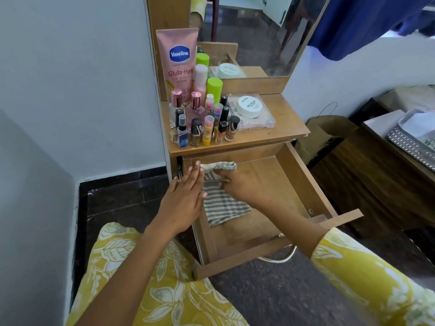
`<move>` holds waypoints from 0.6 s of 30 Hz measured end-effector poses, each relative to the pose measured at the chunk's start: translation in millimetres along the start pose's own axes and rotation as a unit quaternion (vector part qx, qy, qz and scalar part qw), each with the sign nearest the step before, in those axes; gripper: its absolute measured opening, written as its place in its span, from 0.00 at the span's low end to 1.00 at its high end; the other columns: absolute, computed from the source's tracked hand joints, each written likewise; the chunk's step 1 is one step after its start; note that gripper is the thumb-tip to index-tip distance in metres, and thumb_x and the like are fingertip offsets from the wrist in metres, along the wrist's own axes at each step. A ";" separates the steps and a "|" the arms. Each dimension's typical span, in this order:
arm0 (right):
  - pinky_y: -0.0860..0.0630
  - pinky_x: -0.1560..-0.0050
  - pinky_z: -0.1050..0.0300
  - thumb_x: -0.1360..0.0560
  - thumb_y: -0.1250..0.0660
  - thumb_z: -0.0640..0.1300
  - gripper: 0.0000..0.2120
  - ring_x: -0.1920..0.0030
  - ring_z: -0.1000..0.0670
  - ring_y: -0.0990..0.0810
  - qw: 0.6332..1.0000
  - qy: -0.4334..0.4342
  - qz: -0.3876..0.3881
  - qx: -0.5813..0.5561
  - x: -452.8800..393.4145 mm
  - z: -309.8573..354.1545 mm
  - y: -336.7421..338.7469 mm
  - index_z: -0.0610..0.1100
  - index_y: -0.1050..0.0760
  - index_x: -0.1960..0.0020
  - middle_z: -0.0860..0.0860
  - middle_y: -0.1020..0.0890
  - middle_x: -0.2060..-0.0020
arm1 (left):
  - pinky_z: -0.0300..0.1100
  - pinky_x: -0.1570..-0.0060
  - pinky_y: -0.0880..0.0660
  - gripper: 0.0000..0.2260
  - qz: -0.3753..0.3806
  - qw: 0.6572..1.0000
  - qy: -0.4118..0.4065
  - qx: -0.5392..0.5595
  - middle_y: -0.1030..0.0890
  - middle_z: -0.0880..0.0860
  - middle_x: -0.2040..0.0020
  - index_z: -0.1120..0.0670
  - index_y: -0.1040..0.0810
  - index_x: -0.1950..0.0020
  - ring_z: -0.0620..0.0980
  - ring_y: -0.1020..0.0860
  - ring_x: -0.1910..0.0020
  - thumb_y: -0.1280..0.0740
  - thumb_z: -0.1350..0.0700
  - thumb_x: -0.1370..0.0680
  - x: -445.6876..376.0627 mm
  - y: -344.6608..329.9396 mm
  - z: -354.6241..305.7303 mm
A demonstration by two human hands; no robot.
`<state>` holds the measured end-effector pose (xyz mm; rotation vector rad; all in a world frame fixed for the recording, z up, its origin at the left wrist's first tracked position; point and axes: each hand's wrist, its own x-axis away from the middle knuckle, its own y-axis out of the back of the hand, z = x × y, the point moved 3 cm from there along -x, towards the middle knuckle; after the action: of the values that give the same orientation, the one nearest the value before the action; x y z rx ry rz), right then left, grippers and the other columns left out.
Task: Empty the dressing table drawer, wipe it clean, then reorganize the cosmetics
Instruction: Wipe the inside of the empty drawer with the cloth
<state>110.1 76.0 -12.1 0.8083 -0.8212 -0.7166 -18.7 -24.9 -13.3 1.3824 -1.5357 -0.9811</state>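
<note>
Left hand (186,196): fingers straight and together, flat against the left wall of the pulled-out wooden drawer (277,184), fingertips at the wall's far end; it holds nothing. Forearm runs up from the near left.

Right hand (235,184): fingers curled down onto the grey-and-white striped cloth (221,203), gripping its bunched far part at the drawer's far-left corner. Forearm crosses the drawer from the near right, a yellow floral sleeve at the elbow. The two hands sit close, the cloth between them.

Cloth: lies on the drawer floor along the left wall, long axis running near to far, the far end rumpled up against the back corner, the near end flat.

Drawer: open toward the person, floor otherwise bare wood.

Wooden tabletop (289,118) above the drawer: cosmetics clustered far left, including a tall pink Vaseline tube (177,64), small nail polish bottles (207,130), green-capped bottles; a round white jar (249,106) rests on a clear plastic case. Mirror (259,36) behind.
</note>
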 end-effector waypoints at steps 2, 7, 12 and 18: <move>0.38 0.31 0.54 0.21 0.39 0.42 0.28 0.25 0.44 0.42 0.986 0.116 0.030 0.116 9.5 0.6 -4.5 0.50 0.43 0.24 0.44 0.44 0.24 | 0.46 0.29 0.62 0.26 0.007 1.000 0.002 0.002 0.70 0.47 0.27 0.50 0.65 0.25 0.43 0.66 0.28 0.54 0.47 0.18 -0.4 -0.1 -0.1; 0.66 0.28 0.54 0.21 0.39 0.49 0.33 0.26 0.43 0.68 0.970 0.161 0.104 0.150 19.8 0.9 -36.1 0.48 0.52 0.23 0.41 0.61 0.24 | 0.47 0.28 0.61 0.25 0.020 1.000 -0.001 0.004 0.68 0.46 0.26 0.50 0.64 0.25 0.42 0.65 0.28 0.54 0.48 0.17 -1.7 2.4 1.8; 0.62 0.28 0.52 0.23 0.35 0.43 0.38 0.25 0.43 0.65 0.961 0.131 0.157 0.184 46.9 -2.5 -49.5 0.51 0.56 0.23 0.41 0.64 0.24 | 0.47 0.28 0.62 0.26 0.025 1.000 -0.001 -0.012 0.69 0.47 0.27 0.50 0.65 0.25 0.43 0.66 0.28 0.54 0.48 0.17 -0.3 1.4 1.1; 0.47 0.25 0.43 0.27 0.30 0.41 0.42 0.23 0.43 0.57 0.964 0.071 0.144 0.211 53.7 -37.0 -19.7 0.59 0.51 0.24 0.51 0.61 0.23 | 0.49 0.27 0.61 0.26 0.027 1.000 0.003 -0.017 0.71 0.48 0.27 0.50 0.67 0.27 0.44 0.66 0.27 0.56 0.47 0.18 0.3 -1.0 1.7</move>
<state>163.0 35.5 -26.1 1.0794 -0.9509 -0.2207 -19.9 -25.2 -14.8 1.3132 -1.5377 -0.9658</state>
